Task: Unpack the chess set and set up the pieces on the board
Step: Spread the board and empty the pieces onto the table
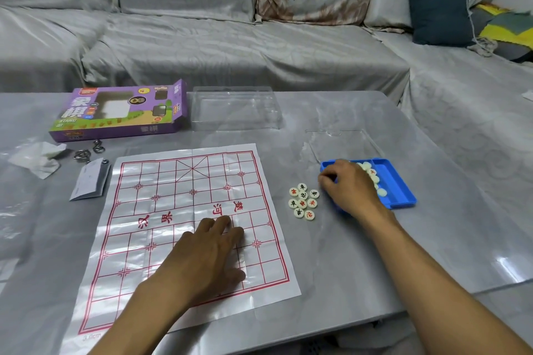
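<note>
A white plastic xiangqi board sheet (161,210) with red grid lines lies flat on the grey table. My left hand (210,251) rests on its near right part with straight fingers pressing it down. To the right stands a blue tray (401,184) holding several cream round pieces (370,171). My right hand (349,187) reaches into the tray's left end with curled fingers; what they hold is hidden. Several pieces (302,204) with red and black characters lie in a cluster on the table between board and tray.
A purple xiangqi box (121,112) lies at the back left, with a clear plastic lid (235,109) beside it. A second clear cover (343,143) lies behind the tray. Crumpled plastic wrap (40,157), metal rings (89,151) and a folded leaflet (90,179) lie left of the board. A sofa stands behind.
</note>
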A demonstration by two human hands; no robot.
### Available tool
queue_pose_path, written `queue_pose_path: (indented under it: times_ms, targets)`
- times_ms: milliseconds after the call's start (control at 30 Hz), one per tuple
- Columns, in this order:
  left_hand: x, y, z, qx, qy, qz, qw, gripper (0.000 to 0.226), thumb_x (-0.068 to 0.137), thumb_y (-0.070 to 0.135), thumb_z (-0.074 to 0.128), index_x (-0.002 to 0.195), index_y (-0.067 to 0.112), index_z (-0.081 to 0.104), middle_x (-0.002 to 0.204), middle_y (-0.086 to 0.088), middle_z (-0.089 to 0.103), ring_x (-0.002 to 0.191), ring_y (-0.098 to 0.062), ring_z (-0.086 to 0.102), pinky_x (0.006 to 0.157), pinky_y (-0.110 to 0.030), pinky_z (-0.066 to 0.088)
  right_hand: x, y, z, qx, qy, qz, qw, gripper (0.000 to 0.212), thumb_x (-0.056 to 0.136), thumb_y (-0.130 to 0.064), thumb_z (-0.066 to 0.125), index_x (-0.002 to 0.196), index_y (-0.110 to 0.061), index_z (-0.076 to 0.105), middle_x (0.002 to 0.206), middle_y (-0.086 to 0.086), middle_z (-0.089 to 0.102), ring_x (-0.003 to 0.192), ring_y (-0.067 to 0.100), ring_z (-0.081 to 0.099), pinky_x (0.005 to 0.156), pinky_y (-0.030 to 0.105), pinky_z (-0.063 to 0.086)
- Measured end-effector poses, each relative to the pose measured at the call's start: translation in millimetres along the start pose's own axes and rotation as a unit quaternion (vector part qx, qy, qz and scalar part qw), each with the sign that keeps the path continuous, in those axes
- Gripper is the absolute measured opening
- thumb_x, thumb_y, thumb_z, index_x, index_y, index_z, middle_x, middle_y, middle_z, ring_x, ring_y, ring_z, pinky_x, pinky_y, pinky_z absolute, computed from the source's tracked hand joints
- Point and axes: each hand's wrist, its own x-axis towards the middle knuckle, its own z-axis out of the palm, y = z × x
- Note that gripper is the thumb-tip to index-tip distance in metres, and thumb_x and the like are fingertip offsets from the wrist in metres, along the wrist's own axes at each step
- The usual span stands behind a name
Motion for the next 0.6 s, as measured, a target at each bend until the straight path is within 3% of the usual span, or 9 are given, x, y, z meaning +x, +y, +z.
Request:
queue_pose_path:
  times_ms: [100, 200, 300, 400, 500, 600]
  targets:
    - [1.1, 1.1, -0.3, 0.001, -0.002, 0.0, 1.0, 0.061, 0.086, 0.058, 0.051, 0.138, 0.034, 0.032, 0.147, 0.007, 0.027, 0.132, -0.019, 0.03, 0.093, -0.034, 0.041, 7.6, 25.2, -12.5, 0.007, 0.059, 0.094, 0.994, 0.018, 0.091, -0.015, 0.054, 0.092, -0.016, 0.072, 0.099, 0.003, 0.068, 0.089, 0.025, 0.062, 0.072, 0.034, 0.049]
    - [1.1, 0.9, -0.6, 0.002, -0.004, -0.001, 1.0, 0.061, 0.086, 0.057, 0.052, 0.139, 0.033, 0.032, 0.148, 0.007, 0.027, 0.133, -0.019, 0.029, 0.095, -0.034, 0.042, 5.5, 53.4, -18.4, 0.015, -0.036, 0.155, 0.987, 0.029, 0.085, -0.007, 0.056, 0.103, -0.023, 0.072, 0.11, -0.001, 0.069, 0.099, 0.022, 0.062, 0.077, 0.029, 0.046]
    - [1.4, 0.8, -0.5, 0.001, -0.004, -0.001, 1.0, 0.062, 0.086, 0.057, 0.052, 0.139, 0.034, 0.031, 0.15, 0.006, 0.025, 0.134, -0.02, 0.028, 0.096, -0.035, 0.041, -0.8, 65.2, -13.7, 0.044, -0.11, 0.143, 0.983, 0.024, 0.086, -0.009, 0.061, 0.102, -0.025, 0.073, 0.11, -0.004, 0.069, 0.099, 0.017, 0.062, 0.082, 0.029, 0.048]
    - [0.8, 1.2, -0.6, 0.001, -0.003, 0.0, 1.0, 0.06, 0.086, 0.057, 0.052, 0.138, 0.034, 0.032, 0.149, 0.007, 0.025, 0.133, -0.019, 0.029, 0.095, -0.034, 0.042, -0.8, 67.2, -11.1, 0.037, -0.054, 0.136, 0.989, 0.016, 0.084, -0.013, 0.066, 0.09, -0.027, 0.067, 0.108, -0.001, 0.066, 0.093, 0.017, 0.06, 0.078, 0.031, 0.048]
    - [0.1, 0.8, 0.0, 0.0, 0.001, 0.002, 1.0, 0.06, 0.086, 0.058, 0.051, 0.138, 0.035, 0.032, 0.148, 0.008, 0.026, 0.133, -0.019, 0.029, 0.095, -0.033, 0.042, 1.2, 68.9, -10.9, -0.011, 0.005, 0.156, 0.988, 0.03, 0.081, -0.018, 0.07, 0.111, -0.02, 0.066, 0.123, 0.006, 0.056, 0.107, 0.027, 0.055, 0.078, 0.031, 0.042]
    - [-0.1, 1.0, -0.6, -0.004, 0.002, 0.003, 1.0, 0.06, 0.086, 0.058, 0.051, 0.138, 0.036, 0.031, 0.148, 0.009, 0.026, 0.133, -0.018, 0.029, 0.096, -0.032, 0.042, 1.8, 68.9, -9.0, -0.063, -0.026, 0.152, 0.986, 0.032, 0.087, -0.018, 0.064, 0.119, -0.02, 0.065, 0.13, 0.008, 0.053, 0.111, 0.031, 0.054, 0.08, 0.033, 0.044]
